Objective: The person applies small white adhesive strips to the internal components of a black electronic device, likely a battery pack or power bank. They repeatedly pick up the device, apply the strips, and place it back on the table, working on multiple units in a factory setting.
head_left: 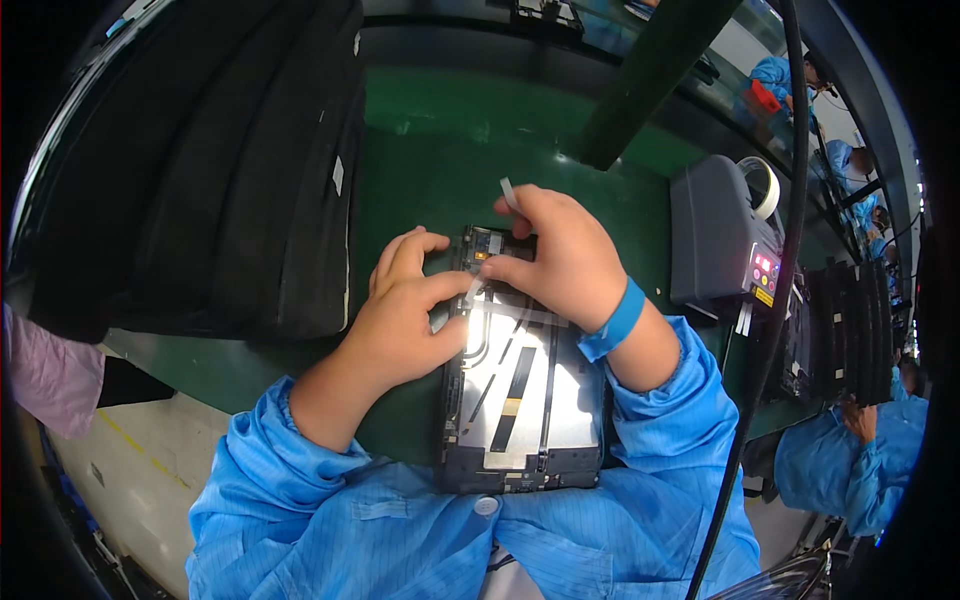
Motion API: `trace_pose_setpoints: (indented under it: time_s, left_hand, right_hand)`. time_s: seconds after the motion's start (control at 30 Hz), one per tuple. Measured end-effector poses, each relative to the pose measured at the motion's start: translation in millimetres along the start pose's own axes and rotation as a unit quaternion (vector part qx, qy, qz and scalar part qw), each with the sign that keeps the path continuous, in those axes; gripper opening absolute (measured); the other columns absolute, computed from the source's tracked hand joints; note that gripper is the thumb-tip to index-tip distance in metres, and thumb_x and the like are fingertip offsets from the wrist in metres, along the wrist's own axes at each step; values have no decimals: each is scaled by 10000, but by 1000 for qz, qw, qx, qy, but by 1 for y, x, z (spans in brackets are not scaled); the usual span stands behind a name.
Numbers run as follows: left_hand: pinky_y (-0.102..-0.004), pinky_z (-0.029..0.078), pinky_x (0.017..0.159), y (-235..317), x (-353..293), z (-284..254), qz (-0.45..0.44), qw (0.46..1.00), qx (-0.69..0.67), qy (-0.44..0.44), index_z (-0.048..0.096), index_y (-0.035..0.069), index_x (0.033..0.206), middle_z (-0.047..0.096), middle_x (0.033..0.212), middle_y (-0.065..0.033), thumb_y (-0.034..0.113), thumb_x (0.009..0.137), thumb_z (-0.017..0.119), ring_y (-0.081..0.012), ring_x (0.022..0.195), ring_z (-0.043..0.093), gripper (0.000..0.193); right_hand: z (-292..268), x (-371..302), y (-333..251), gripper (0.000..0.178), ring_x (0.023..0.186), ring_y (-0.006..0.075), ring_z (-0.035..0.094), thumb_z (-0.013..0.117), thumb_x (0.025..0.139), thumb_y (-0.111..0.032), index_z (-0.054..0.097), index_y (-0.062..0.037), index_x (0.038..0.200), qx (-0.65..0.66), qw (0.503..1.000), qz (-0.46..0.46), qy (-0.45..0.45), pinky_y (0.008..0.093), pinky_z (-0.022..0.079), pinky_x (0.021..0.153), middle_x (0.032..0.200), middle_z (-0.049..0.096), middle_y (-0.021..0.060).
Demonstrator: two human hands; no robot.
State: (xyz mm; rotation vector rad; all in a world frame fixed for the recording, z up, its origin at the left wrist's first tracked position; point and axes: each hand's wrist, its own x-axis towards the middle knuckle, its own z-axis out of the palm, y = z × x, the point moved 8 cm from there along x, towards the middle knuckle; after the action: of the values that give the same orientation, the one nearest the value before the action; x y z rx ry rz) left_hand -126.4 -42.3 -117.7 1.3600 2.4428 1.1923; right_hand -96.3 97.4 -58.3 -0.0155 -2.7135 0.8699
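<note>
An opened tablet (580, 400) lies on the green worktop close to my body, its silvery inner plate and dark board exposed. My left hand (400, 315) rests at its upper left edge, fingers apart, with the index fingertip on the board beside a clear tape strip (474, 290). Over the tablet's top end, my right hand (565, 255) is closed, its thumb bent down to the board near that strip. A short whitish tape strip (509, 194) sticks up from between its curled fingers. A blue band (622, 318) circles my right wrist. Parts of the board are hidden under the fingers.
Tall black padded cases (230, 170) stand at the left. A grey tape dispenser (710, 235) with a tape roll (763, 188) sits at right. A dark post (650, 85) rises behind, and a black cable (785, 230) hangs down the right side. Co-workers (850, 460) sit farther right.
</note>
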Motion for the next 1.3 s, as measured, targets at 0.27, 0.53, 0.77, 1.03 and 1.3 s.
trace_pose_setpoints:
  time_s: [0.27,0.53,0.77,1.03,1.3]
  left_hand:
    - [-473,280,1063,1,1,1,3,1000,-5,-2,682,99,1046,423,1291,-202,107,661,634,-413,1281,320,388]
    - [-463,279,1065,3,1,-1,-5,1000,-12,-5,684,117,1049,422,1289,-207,115,675,630,-407,1282,319,377]
    - [-461,287,1047,7,1,-4,10,1000,1,1,674,157,1054,439,1253,-191,149,698,634,-382,1254,351,358]
    - [-450,301,1039,8,1,-4,21,1000,3,9,681,163,1049,450,1231,-184,163,705,642,-369,1235,373,346]
    - [-452,299,1056,9,1,-5,22,999,23,-3,676,129,1076,432,1270,-218,129,703,615,-400,1262,345,378]
  right_hand:
    - [26,-4,29,165,757,178,545,697,796,-170,658,-13,828,183,979,17,-87,313,444,665,749,570,59]
    - [28,4,31,243,629,100,520,590,918,-202,612,14,809,132,961,24,-243,284,432,573,681,596,35]
    - [33,15,33,280,556,248,549,617,856,-237,617,26,762,9,977,57,-203,358,449,558,628,583,162]
    - [32,14,30,299,543,303,586,668,756,-271,642,27,740,-51,981,104,-156,383,465,553,624,598,196]
    - [5,-1,16,207,760,319,613,663,720,-92,590,-11,896,3,1000,29,3,388,485,680,795,610,159]
